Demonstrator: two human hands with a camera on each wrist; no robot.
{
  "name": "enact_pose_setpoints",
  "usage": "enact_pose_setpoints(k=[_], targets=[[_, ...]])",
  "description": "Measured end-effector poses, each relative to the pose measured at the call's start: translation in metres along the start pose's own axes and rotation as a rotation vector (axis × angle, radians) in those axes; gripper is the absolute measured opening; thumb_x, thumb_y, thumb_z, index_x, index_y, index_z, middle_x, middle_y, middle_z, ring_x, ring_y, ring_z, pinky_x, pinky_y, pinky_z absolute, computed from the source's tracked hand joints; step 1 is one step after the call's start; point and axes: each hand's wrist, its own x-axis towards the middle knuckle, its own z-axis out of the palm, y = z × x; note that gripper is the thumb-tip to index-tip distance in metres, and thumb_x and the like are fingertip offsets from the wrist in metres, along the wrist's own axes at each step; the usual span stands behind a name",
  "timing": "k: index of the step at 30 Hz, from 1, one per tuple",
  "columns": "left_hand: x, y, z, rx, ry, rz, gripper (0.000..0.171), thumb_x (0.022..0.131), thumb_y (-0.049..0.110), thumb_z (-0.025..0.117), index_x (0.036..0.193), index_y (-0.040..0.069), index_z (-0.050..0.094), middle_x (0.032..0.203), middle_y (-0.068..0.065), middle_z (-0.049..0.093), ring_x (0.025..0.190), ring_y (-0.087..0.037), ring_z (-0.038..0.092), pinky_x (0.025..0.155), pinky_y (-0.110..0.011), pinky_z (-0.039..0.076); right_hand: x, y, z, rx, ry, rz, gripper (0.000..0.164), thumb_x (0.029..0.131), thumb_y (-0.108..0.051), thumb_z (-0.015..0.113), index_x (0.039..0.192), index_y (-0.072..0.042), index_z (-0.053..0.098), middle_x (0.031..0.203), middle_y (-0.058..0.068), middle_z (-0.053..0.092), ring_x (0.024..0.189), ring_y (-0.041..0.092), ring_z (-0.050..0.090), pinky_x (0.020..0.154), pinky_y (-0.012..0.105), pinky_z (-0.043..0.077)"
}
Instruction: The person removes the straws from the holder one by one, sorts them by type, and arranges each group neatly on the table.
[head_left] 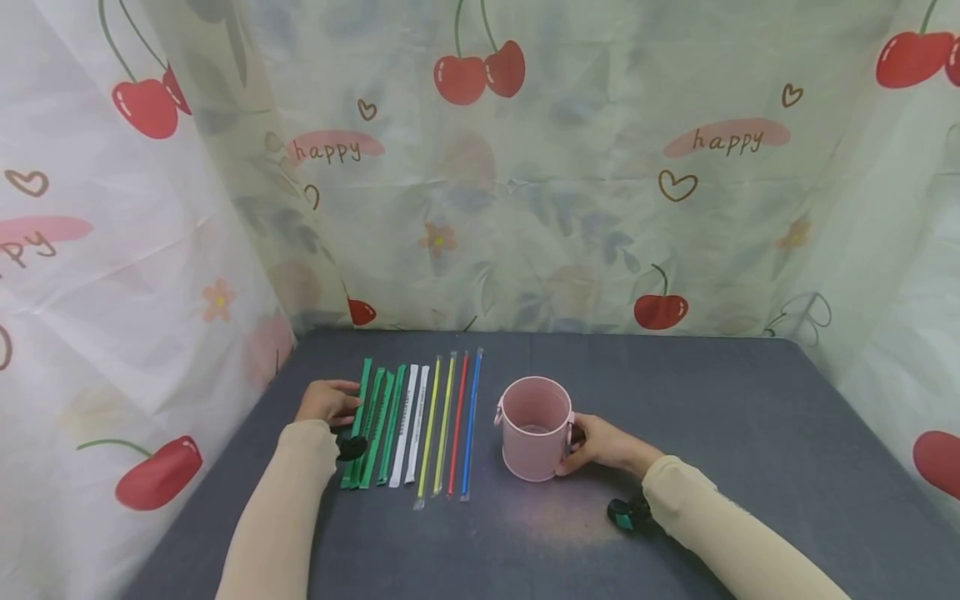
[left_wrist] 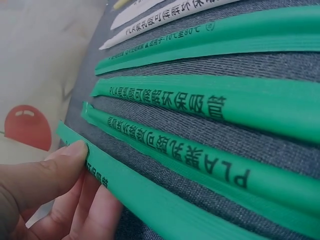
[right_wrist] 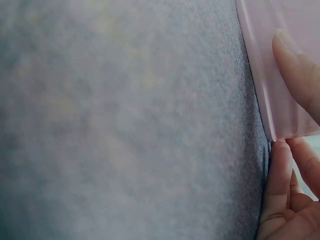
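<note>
My left hand [head_left: 328,402] pinches the leftmost green paper-wrapped straw [left_wrist: 145,202] between thumb and fingers, near one end in the left wrist view. That straw appears slightly lifted at the pinched end. Beside it lie several more green wrapped straws [left_wrist: 165,105], printed with black characters. My right hand [head_left: 606,443] holds the right side of a small pink bucket [head_left: 528,454], which stands upright on the table. In the right wrist view the thumb [right_wrist: 295,72] lies against the bucket's wall, with the other fingers around its edge. The bucket's inside looks bare from the head view.
To the right of the green straws lie two white wrapped straws [head_left: 405,425], then yellow straws [head_left: 429,429], a red straw [head_left: 458,425] and a blue straw [head_left: 472,425] in clear wrappers. A dark table [head_left: 697,400] carries everything. Cherry-printed curtains [head_left: 570,208] enclose its back and sides.
</note>
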Motion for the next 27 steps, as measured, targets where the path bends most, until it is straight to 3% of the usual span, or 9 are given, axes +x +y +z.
enact_pose_setpoints(k=[7,27], targets=[[0.0017,-0.0022,0.0014,0.016,0.021,0.002,0.037,0.087,-0.002,0.067,0.124,0.001,0.063,0.095,-0.012,0.069,0.077,-0.017,0.064,0.063,-0.03,0.059,0.0009,0.001,-0.0003,0.004,-0.005,0.007,0.064,0.071,-0.002,0.084,0.126,0.006,0.051,0.098,0.005,0.061,0.086,0.018,0.052,0.072,0.025,0.05],[-0.0077,0.001,0.0066,0.097,0.06,0.024,0.032,0.086,-0.002,0.068,0.118,-0.001,0.066,0.098,-0.016,0.07,0.076,-0.019,0.064,0.058,-0.029,0.057,0.0006,0.0019,0.0003,-0.015,0.009,0.001,0.063,0.07,-0.002,0.084,0.124,0.006,0.052,0.099,0.006,0.063,0.086,0.018,0.052,0.072,0.025,0.05]])
